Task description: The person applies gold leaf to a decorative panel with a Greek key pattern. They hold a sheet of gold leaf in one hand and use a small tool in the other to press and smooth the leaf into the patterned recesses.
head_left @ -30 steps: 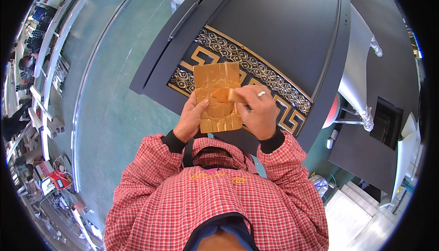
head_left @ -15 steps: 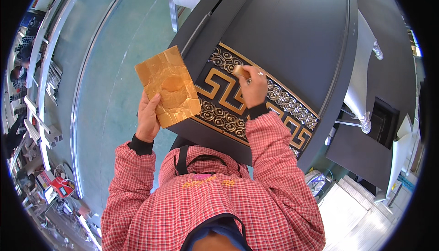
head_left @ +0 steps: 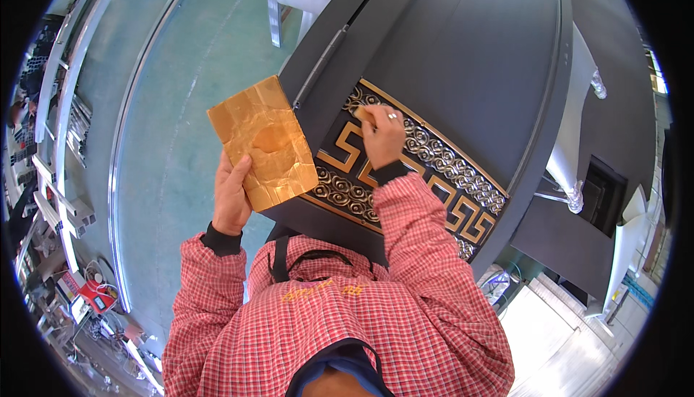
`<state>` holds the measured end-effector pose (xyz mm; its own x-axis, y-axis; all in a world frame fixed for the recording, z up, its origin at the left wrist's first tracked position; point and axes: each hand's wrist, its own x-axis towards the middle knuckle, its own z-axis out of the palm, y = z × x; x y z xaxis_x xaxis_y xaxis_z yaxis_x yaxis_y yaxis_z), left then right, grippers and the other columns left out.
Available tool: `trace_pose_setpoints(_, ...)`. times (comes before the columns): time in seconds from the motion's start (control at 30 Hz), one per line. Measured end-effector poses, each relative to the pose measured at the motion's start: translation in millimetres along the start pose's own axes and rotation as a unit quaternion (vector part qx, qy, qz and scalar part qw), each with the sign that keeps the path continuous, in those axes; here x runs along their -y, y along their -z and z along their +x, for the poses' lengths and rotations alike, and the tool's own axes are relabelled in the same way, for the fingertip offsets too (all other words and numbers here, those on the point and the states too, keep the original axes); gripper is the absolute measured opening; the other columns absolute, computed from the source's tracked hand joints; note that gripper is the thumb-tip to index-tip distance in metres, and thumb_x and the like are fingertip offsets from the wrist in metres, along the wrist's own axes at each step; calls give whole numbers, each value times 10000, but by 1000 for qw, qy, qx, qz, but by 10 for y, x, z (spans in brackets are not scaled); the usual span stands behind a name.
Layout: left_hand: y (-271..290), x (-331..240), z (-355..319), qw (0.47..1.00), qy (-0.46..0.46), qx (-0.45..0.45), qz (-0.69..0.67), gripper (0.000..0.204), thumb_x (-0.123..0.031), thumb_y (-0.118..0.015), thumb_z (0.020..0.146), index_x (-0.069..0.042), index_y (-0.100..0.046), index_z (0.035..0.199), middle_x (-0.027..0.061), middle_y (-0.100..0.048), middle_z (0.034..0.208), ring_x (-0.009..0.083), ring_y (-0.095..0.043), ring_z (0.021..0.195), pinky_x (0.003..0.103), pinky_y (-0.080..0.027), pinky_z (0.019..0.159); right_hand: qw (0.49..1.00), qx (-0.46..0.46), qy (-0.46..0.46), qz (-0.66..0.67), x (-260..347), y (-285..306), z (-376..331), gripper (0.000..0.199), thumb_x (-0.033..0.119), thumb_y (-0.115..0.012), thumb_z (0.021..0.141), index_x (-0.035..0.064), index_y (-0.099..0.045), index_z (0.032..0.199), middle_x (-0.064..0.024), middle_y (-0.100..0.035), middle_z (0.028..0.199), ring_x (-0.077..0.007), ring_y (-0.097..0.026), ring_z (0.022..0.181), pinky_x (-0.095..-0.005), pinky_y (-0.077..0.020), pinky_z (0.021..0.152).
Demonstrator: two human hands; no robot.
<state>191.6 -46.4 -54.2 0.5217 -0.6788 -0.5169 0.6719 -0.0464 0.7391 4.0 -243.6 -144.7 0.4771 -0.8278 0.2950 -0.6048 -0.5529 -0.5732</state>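
Note:
A gold-coloured piece of card [head_left: 242, 118], creased and with a smooth wet-looking patch in its middle, is gripped at its lower left edge by my left hand [head_left: 233, 193], thumb on top. My right hand [head_left: 384, 137] pinches a small tan pad, perhaps a sponge [head_left: 363, 115]. That pad is at the left end of the upper row of swirls on a decorative relief band [head_left: 452, 155], seemingly touching it. Gold key-shaped lines and silvery-gold swirls stand out from the band's black ground. My right hand covers part of the pattern. The band crosses a dark grey door panel [head_left: 470, 50].
A metal rod [head_left: 322, 64] lies along the panel's left edge. Wrapped white rolls or covered supports [head_left: 567, 144] stand to the right, beside another dark panel [head_left: 560, 245]. Long metal profiles [head_left: 69, 108] and a red device [head_left: 97, 296] are at the left over green floor [head_left: 173, 108].
My right hand has moved left along the upper swirl row with the pad, to its left end. The view has shifted slightly. My left hand still holds the card in much the same place.

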Motion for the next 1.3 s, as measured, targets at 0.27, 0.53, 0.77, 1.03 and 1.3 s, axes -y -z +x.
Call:
trace_pose_setpoints(0.27,150,-57,31,1000,-9,9,-8,449,-59,-424,973,-41,-295,1403,119,-478,1335,216,-526,1181,353,-471,971,991,-30,-113,-62,-559,461,-300,229,4,-686,715,100,-647,919,-90,-645,898,-311,-588,880,-417,-479,790)
trace_pose_setpoints(0.53,53,-55,71,999,13,16,31,438,-63,-416,975,-49,-302,1397,121,-490,1320,218,-545,1159,365,-493,952,998,-43,-55,-1,-53,-87,154,176,31,-636,755,83,-637,924,-96,-633,918,-308,-562,901,-406,-464,796)
trace_pose_setpoints(0.77,73,-25,135,998,16,50,20,432,-60,-413,974,-51,-313,1393,121,-493,1314,228,-543,1161,359,-487,957,960,-70,-243,-119,-1118,1063,-765,201,-16,-640,741,77,-659,918,-79,-658,915,-297,-586,917,-403,-461,810)
trace_pose_setpoints(1.03,-236,108,205,989,38,115,79,435,-91,-416,977,-46,-309,1397,111,-486,1325,221,-544,1167,364,-488,965,996,-38,-79,-2,-265,278,-289,175,42,-611,775,112,-677,921,-91,-657,900,-286,-578,940,-356,-478,827)
trace_pose_setpoints(1.3,-464,251,168,988,51,130,61,433,-56,-402,976,-46,-306,1398,123,-486,1322,237,-548,1161,368,-494,961,969,-82,-222,-67,-1151,1273,-1010,151,-4,-589,780,110,-674,831,-54,-647,820,-259,-588,854,-366,-478,738)
